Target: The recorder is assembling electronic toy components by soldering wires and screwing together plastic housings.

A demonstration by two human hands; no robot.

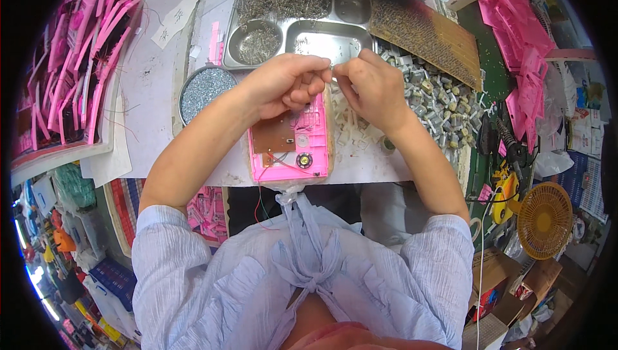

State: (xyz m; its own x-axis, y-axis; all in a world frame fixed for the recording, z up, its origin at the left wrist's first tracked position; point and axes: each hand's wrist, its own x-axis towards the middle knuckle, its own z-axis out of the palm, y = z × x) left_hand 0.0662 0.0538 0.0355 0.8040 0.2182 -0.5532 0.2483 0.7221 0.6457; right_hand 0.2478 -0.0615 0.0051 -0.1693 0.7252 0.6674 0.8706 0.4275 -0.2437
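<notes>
My left hand [290,85] and my right hand [374,90] meet fingertip to fingertip above the table, both pinched. Whatever tiny piece sits between them is too small to make out. Below the hands lies a pink plastic housing [318,132] holding a brown circuit board [273,136], a small round black part [304,160] and thin red and dark wires. Just beyond the fingers is a divided metal tray [226,44], with a heap of fine wire-legged parts [283,1] in one compartment and a smaller heap [257,44] in a round one.
A round tin of small silvery screws [207,92] stands left of the housing. Many small metal-cased parts [438,96] are piled at right, beside a brown board full of pins [425,31]. Pink plastic pieces [84,47] are stacked far left. A yellow fan [544,220] stands lower right.
</notes>
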